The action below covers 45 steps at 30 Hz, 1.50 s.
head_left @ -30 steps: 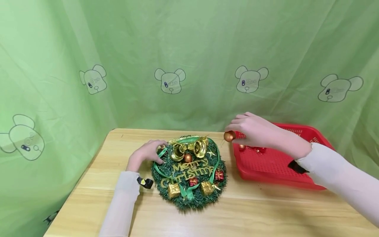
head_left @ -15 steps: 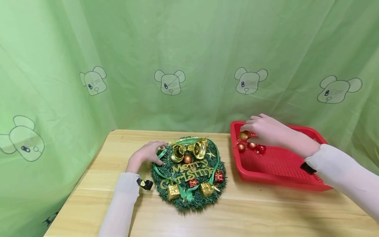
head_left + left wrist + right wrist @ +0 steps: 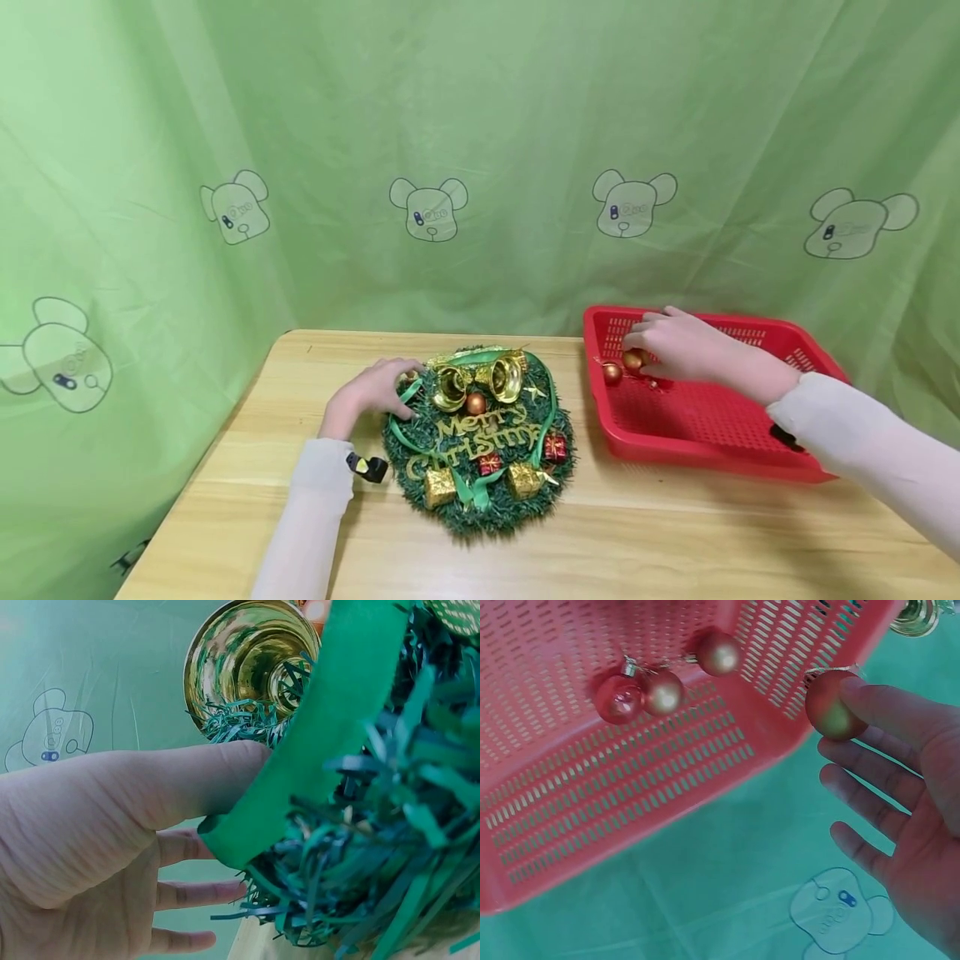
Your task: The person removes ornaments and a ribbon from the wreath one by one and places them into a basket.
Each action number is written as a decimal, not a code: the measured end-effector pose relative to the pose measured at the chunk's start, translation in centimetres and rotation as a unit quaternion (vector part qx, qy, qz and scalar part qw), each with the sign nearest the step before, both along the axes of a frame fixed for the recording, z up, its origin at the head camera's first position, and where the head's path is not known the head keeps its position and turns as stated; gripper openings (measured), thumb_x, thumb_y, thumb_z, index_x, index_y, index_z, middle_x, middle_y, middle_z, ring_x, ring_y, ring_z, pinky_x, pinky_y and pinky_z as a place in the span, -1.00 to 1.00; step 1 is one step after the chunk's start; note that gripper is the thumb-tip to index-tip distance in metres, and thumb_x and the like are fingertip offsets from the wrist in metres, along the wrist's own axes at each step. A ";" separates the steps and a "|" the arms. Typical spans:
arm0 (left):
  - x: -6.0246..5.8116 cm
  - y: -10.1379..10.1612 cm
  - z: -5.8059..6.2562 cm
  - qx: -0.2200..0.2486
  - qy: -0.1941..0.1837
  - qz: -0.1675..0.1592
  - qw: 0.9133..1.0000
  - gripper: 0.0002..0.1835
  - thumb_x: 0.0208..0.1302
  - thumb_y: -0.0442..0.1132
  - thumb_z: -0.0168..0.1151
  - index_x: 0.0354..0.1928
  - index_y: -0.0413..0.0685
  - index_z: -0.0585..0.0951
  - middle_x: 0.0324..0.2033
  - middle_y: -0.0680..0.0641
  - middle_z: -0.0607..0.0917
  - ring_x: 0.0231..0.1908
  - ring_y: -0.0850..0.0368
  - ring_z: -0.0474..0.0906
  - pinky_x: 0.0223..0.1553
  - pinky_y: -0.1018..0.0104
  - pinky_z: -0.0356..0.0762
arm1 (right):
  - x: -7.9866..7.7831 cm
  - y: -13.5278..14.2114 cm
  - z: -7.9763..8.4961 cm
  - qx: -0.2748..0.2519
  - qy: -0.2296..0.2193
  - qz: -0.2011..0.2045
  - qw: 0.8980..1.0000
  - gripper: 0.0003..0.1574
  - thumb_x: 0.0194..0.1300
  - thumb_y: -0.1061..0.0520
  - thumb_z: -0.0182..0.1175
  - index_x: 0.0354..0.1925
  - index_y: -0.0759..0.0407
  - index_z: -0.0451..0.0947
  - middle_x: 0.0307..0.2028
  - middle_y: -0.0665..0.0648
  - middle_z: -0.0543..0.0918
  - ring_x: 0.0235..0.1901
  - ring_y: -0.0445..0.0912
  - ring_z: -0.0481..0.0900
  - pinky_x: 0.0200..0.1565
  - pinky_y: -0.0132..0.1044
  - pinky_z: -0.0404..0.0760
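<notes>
A green tinsel Christmas wreath (image 3: 480,518) lies on the table, bearing gold bells (image 3: 500,379), Merry Christmas lettering, gift boxes and a green ribbon (image 3: 330,705). My left hand (image 3: 372,389) holds its upper left edge. In the left wrist view the thumb touches the ribbon and the other fingers extend behind the tinsel. At the red basket's left end, my right hand (image 3: 686,343) pinches a copper-gold Christmas ball (image 3: 835,705) between thumb and fingers. The basket (image 3: 712,456) also contains a copper ball (image 3: 718,652), another gold-toned one (image 3: 662,693) and a shiny red one (image 3: 619,699).
The wooden table (image 3: 600,542) reaches back to a green curtain (image 3: 525,250) printed with bear heads. The basket stands to the right of the wreath, with a strip of tabletop between them. Its raised perforated walls surround the balls.
My right hand has carried the ball from beside the basket's left rim rightward over the basket, then lower. The left hand and the wreath have stayed in place.
</notes>
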<state>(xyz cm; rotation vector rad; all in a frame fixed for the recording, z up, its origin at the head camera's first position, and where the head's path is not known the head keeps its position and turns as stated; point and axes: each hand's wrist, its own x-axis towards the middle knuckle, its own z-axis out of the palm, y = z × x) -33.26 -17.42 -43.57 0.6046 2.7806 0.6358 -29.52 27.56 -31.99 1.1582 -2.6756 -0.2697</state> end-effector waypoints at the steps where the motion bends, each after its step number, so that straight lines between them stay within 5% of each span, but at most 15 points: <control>1: 0.0 0.0 0.0 0.002 -0.001 0.000 1.000 -0.10 -0.23 -0.13 0.54 0.27 0.28 0.36 0.20 0.07 0.46 0.19 -0.06 0.33 0.18 -0.08 0.36 | -0.1 0.1 -0.2 0.001 -0.003 -0.003 1.000 -0.72 -0.16 0.11 0.49 -0.44 -0.03 0.57 -0.49 -0.14 0.57 -0.37 -0.17 0.43 -0.31 -0.19 0.38; 18: 0.1 0.1 0.0 0.012 0.000 0.001 1.000 -0.10 -0.23 -0.18 0.54 0.28 0.26 0.36 0.24 0.10 0.43 0.21 -0.06 0.31 0.20 -0.08 0.35 | -1.6 2.0 -3.4 -0.006 -0.023 -0.013 1.000 -0.73 -0.16 0.11 0.49 -0.39 0.01 0.65 -0.47 -0.08 0.64 -0.34 -0.09 0.53 -0.23 -0.05 0.52; 37: 0.2 -0.2 -0.2 0.013 -0.002 0.005 1.000 -0.10 -0.23 -0.16 0.54 0.27 0.27 0.37 0.22 0.09 0.45 0.17 -0.03 0.33 0.17 -0.08 0.37 | -2.8 1.3 -4.1 -0.035 -0.105 -0.048 0.993 -0.75 -0.10 0.14 0.46 -0.35 0.03 0.67 -0.48 -0.09 0.64 -0.45 -0.19 0.49 -0.40 -0.26 0.48; 45: 0.1 -0.1 -0.1 0.004 0.006 0.000 1.000 -0.10 -0.23 -0.15 0.54 0.28 0.25 0.36 0.24 0.10 0.43 0.20 -0.03 0.32 0.22 -0.08 0.33 | -3.3 1.7 -4.8 -0.032 -0.107 -0.049 0.992 -0.70 -0.12 0.14 0.47 -0.30 0.05 0.69 -0.43 -0.07 0.67 -0.39 -0.16 0.53 -0.31 -0.13 0.54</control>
